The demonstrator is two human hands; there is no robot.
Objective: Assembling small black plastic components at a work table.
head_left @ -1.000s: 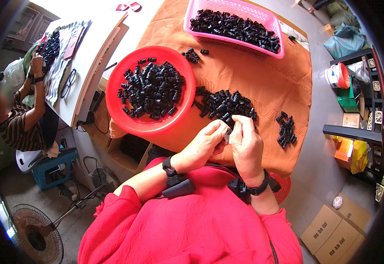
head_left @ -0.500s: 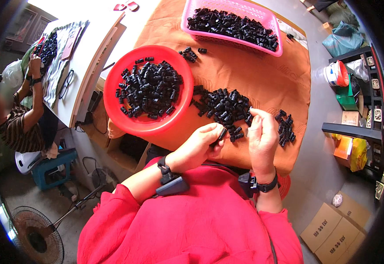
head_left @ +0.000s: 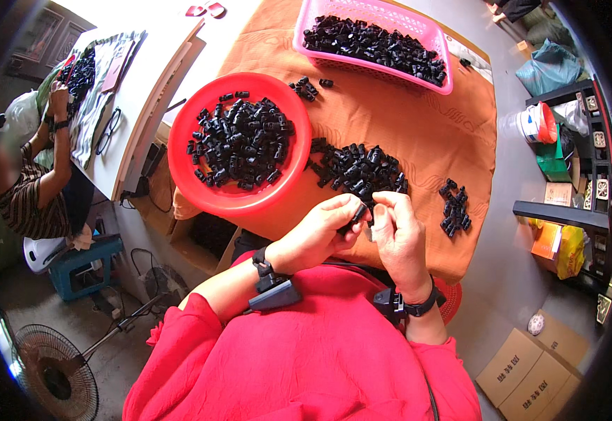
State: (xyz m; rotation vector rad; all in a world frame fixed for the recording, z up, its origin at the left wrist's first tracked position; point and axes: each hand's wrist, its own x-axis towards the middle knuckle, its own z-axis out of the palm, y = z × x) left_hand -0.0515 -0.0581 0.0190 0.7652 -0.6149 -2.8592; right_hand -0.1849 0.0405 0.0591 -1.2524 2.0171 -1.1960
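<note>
My left hand is closed around a small black cylindrical plastic fitting, one end of which sticks up past the thumb. Close beside it, my right hand has thumb and forefinger pinched together near the fitting's end; whatever they hold is too small to make out. Just beyond both hands a loose pile of similar black fittings lies on the orange tablecloth. A smaller group of black fittings lies to the right of my right hand.
A round red basin heaped with black fittings stands at the left of the table. At the far edge is a pink basket full of them. Another person works at a white table on the left. A fan stands lower left.
My right hand has come left and slightly nearer, from the pile's right edge to beside the fitting in my left hand. The left hand has hardly moved.
</note>
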